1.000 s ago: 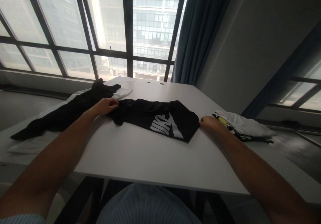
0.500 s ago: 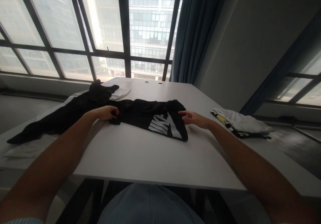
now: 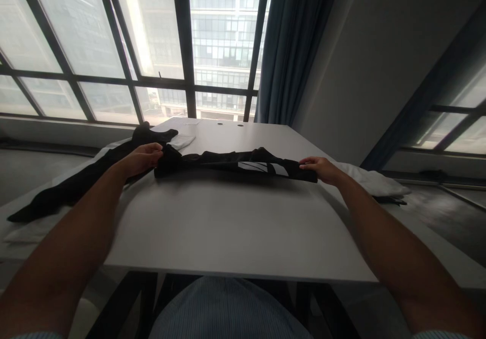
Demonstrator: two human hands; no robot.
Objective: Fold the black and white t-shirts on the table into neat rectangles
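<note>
Between my hands stretches a folded black shirt with a white printed logo, its front edge raised off the white table and a shadow beneath it. My left hand is closed on its left end, with the cloth bunched near the fingertips. At the right end, my right hand pinches the fabric between thumb and fingers. The lower part of the print is foreshortened and partly hidden.
More black clothing lies along the table's left side, over white cloth. A folded white garment rests on the right, beyond my right hand. A window and a blue curtain stand behind the table.
Both hands have moved apart and pulled the shirt wider. Its front edge has risen from the table, so the logo looks flatter. My right hand has taken hold of its right end.
</note>
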